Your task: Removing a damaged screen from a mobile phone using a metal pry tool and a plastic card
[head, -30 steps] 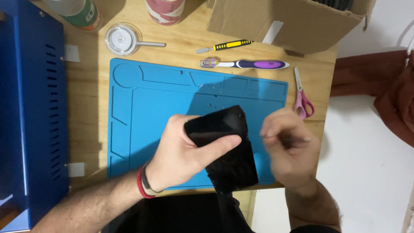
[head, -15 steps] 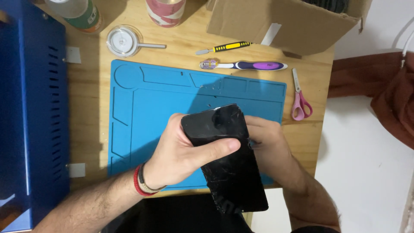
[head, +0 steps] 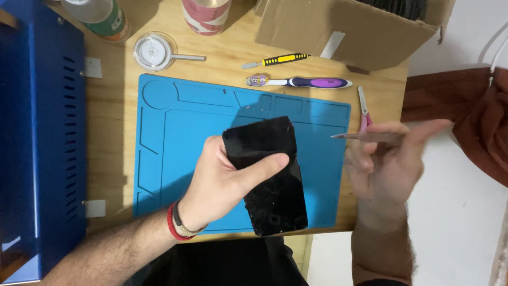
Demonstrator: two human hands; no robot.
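My left hand (head: 225,182) grips a black slab-shaped phone (head: 270,175) with a scuffed, glue-flecked surface, holding it tilted above the blue silicone work mat (head: 174,132). The thumb lies across the phone's face. Off to the right of the phone, my right hand (head: 386,164) is blurred and pinches thin metal tweezers (head: 360,136), whose tip points left toward the phone without touching it.
A wooden table (head: 114,116) carries the mat, a yellow-handled tool (head: 275,61), a purple-handled brush (head: 301,82), pink scissors (head: 364,111), a round clear dish (head: 153,52), a bottle (head: 100,16), a can (head: 206,15) and a cardboard box (head: 349,29). A blue metal case (head: 37,143) stands at left.
My right hand has pulled away from the phone to the right with the tweezers. My left hand still holds the phone, which has shifted slightly.
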